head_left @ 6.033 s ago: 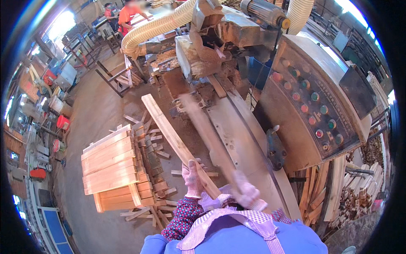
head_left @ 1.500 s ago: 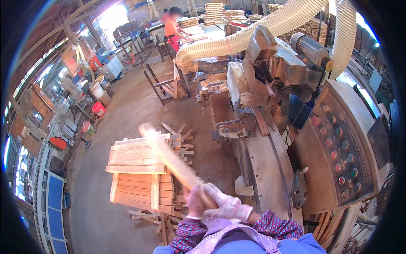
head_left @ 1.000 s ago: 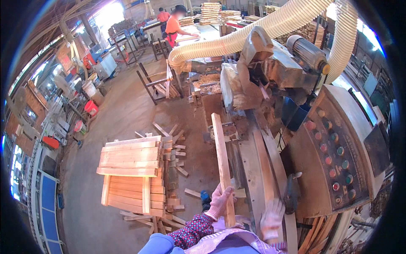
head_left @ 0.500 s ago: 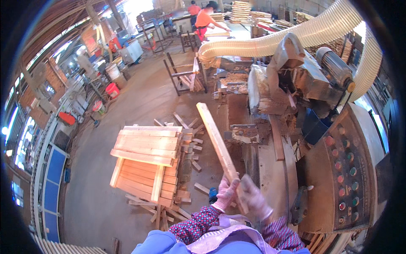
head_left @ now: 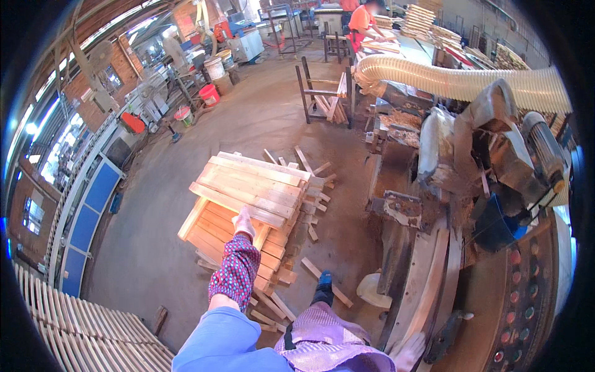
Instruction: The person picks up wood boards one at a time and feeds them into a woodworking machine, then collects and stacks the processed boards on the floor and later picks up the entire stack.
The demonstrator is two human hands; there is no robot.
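My left hand point(head_left: 244, 223), in a pale pink glove, reaches out to the stack of planed wooden boards point(head_left: 248, 186). Its fingers are stretched onto the near edge of the top layer and seem to touch it. At the lower edge of the picture is my right hand point(head_left: 409, 352), slightly blurred, its fingers extended. It lies at the near end of a long wooden strip point(head_left: 429, 282). That strip rests lengthwise on the bed of a woodworking machine point(head_left: 406, 282), pointing toward the machine's dusty hood point(head_left: 486, 133). Whether my right palm presses on the strip is hard to see.
Loose offcuts point(head_left: 316, 198) lie around the stack. A ribbed hose point(head_left: 465, 77) crosses above the machine, and a button panel point(head_left: 520, 297) stands right. A dark rack point(head_left: 325, 93) holds wood ahead. Farther off, a person in orange point(head_left: 362, 25) works at a table.
My hands have parted from the wooden strip both were holding. My left hand has moved left to the stack, my right down to the machine bed. The view has turned left.
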